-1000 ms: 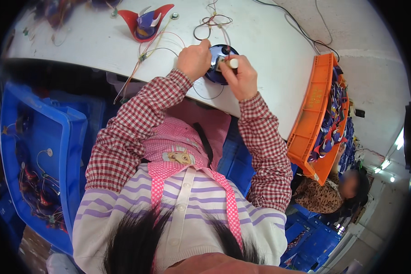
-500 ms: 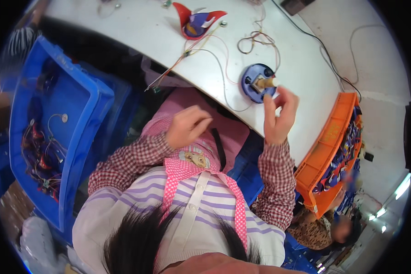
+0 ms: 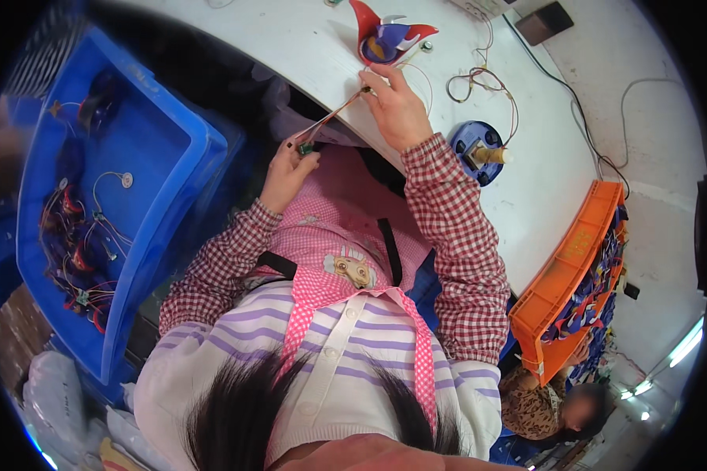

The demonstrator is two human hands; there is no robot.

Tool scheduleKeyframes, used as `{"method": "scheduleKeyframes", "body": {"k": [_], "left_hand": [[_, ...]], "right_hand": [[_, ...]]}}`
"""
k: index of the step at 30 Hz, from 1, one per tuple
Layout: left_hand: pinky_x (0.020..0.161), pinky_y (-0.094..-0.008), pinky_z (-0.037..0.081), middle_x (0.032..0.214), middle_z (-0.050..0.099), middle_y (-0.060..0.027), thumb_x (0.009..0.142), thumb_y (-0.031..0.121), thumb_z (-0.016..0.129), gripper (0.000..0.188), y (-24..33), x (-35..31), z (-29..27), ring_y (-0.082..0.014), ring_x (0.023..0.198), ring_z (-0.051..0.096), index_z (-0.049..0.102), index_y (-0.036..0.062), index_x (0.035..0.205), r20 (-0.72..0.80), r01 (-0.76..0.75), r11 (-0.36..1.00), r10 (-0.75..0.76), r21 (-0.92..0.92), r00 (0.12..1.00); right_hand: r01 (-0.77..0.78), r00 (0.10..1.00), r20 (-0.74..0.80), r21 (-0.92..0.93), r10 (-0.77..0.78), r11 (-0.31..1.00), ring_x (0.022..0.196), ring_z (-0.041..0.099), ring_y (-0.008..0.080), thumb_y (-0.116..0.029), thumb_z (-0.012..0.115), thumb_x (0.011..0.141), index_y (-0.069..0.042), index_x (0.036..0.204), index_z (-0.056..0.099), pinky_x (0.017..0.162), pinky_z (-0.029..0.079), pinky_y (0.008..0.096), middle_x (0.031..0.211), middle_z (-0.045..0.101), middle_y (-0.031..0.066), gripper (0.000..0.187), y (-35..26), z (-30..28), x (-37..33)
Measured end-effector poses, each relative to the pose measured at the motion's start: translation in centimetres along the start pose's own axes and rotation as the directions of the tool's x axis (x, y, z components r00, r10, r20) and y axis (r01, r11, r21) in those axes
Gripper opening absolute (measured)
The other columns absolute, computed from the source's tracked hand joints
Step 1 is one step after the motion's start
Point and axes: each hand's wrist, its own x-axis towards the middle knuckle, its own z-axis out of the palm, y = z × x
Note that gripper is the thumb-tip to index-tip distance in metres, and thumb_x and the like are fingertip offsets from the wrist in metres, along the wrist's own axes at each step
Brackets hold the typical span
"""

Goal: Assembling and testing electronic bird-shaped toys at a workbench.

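My left hand (image 3: pixel 287 174) is closed in a pinch at the table's front edge, on a small green circuit board (image 3: pixel 305 147) with thin wires. From there a wire bundle (image 3: pixel 331 115) runs up to my right hand (image 3: pixel 397 108), whose fingers are closed on it by a small dark piece. Just beyond the right fingertips lies a red and purple winged plastic shell (image 3: pixel 386 41), with wires leading toward it. To the right of my right hand, a round blue plastic base (image 3: pixel 479 151) sits on the table, bearing a tan cylindrical part (image 3: pixel 493 155).
At the left stands a blue crate (image 3: pixel 163 169) holding wired parts. An orange crate (image 3: pixel 567 263) full of coloured parts is at the right. Looped wire (image 3: pixel 479 78) and a black cable (image 3: pixel 554 78) lie across the white table (image 3: pixel 542 188). Another person (image 3: pixel 538 404) is at lower right.
My right hand has left the round blue base and moved left to the wires. My left hand has reached forward and taken hold of the small circuit board.
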Motion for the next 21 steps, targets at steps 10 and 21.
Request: {"method": "scheduleKeyframes", "body": {"k": [10,21], "left_hand": [[0.067,-0.0233,0.05,0.093,0.06,-0.0118,0.089,0.005,0.053,0.032,2.5,-1.2,0.0,-0.0156,0.076,0.06,0.052,-0.0013,0.12,0.097,0.231,0.926,-0.212,-0.299,0.972],[0.062,-0.0198,0.048,0.091,0.058,-0.0094,0.088,0.004,0.054,0.034,3.6,-1.7,-0.5,-0.0121,0.07,0.057,0.05,-0.0024,0.121,0.272,0.337,0.835,-0.235,-0.435,0.933]], "right_hand": [[0.06,0.973,0.224,-0.012,-0.056,0.998,0.072,0.057,0.0206,-0.008,0.062,0.081,-0.004,0.092,0.062,0.065,0.046,0.029,0.091,0.058,0.004,0.011,2.1,0.0,1.6],[-0.02,0.972,0.236,0.143,-0.014,0.99,0.069,0.055,0.0179,-0.008,0.063,0.081,-0.003,0.09,0.063,0.063,0.045,0.0265,0.086,0.058,0.0053,0.01,2.7,-0.6,1.5]]}}
